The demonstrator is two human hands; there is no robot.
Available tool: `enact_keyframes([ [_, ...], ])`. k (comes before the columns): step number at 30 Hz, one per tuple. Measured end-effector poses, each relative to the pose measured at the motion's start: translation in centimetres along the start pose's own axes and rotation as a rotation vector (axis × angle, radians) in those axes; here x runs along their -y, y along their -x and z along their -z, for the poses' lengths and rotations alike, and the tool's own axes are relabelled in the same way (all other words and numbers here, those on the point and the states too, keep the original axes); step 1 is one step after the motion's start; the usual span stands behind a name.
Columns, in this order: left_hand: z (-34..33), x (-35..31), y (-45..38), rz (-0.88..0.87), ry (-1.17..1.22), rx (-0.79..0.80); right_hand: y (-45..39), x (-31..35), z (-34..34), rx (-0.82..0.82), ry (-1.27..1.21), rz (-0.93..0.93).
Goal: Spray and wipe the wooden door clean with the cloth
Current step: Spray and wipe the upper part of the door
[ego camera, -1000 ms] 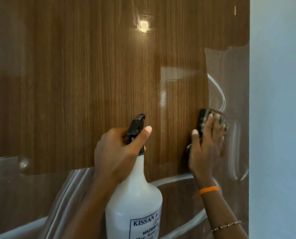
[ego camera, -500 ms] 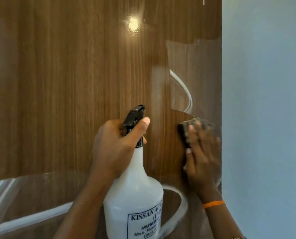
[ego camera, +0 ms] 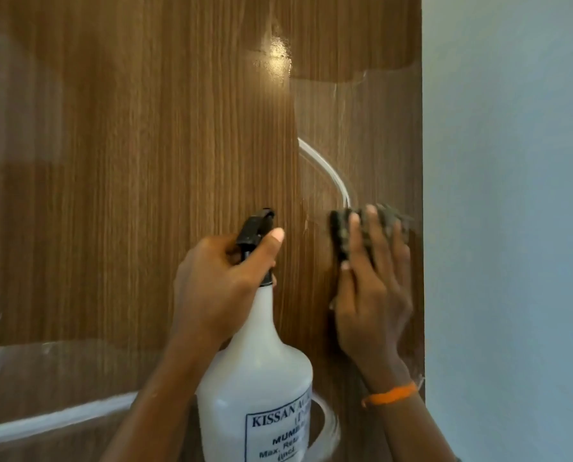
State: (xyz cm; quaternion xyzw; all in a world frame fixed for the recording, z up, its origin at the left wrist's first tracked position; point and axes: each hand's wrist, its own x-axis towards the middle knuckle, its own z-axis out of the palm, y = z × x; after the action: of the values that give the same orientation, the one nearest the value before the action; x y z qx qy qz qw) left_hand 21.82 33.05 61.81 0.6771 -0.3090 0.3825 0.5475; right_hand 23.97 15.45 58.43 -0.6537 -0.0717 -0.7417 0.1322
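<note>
The wooden door fills the view, upright, its right edge met by a pale wall. A white spray bottle is gripped at the neck by the left hand, fingers closed. The cloth is pressed flat against the door under the right hand, fingers spread, just beside the door's right edge; unwiped wood lies to the left.

Your left hand around the neck of the spray bottle in front of the door, your right hand to its right, flat on the cloth against the door, wall further right.
</note>
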Motion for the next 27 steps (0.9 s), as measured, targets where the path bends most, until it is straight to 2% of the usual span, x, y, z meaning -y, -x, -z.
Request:
enact_keyframes([
  [5,1.6,1.1,0.0,0.027,0.155,-0.102,-3.7,4.4,-2.0,0.206,-0.018,0.346],
  [8,1.7,0.9,-0.6,0.026,0.128,-0.089,-4.5,4.4,-1.9,0.252,0.062,0.405],
  [11,1.5,0.8,-1.0,0.038,0.084,-0.07,-4.6,1.1,-1.1,0.194,0.136,0.278],
  [15,1.5,1.1,-0.9,0.071,0.048,-0.043,-4.0,-3.4,0.3,-0.001,0.06,-0.129],
  [19,1.7,1.2,-0.8,0.077,0.038,-0.004,-3.0,-1.9,-0.7,-0.108,0.08,-0.223],
  [22,1.9,1.0,-1.0,0.072,0.077,-0.007,-3.0,0.9,-2.0,-0.083,0.096,-0.064],
  [27,1.6,0.6,-1.1,0.078,0.126,-0.014,-6.9,4.7,-3.2,0.157,0.033,0.393],
])
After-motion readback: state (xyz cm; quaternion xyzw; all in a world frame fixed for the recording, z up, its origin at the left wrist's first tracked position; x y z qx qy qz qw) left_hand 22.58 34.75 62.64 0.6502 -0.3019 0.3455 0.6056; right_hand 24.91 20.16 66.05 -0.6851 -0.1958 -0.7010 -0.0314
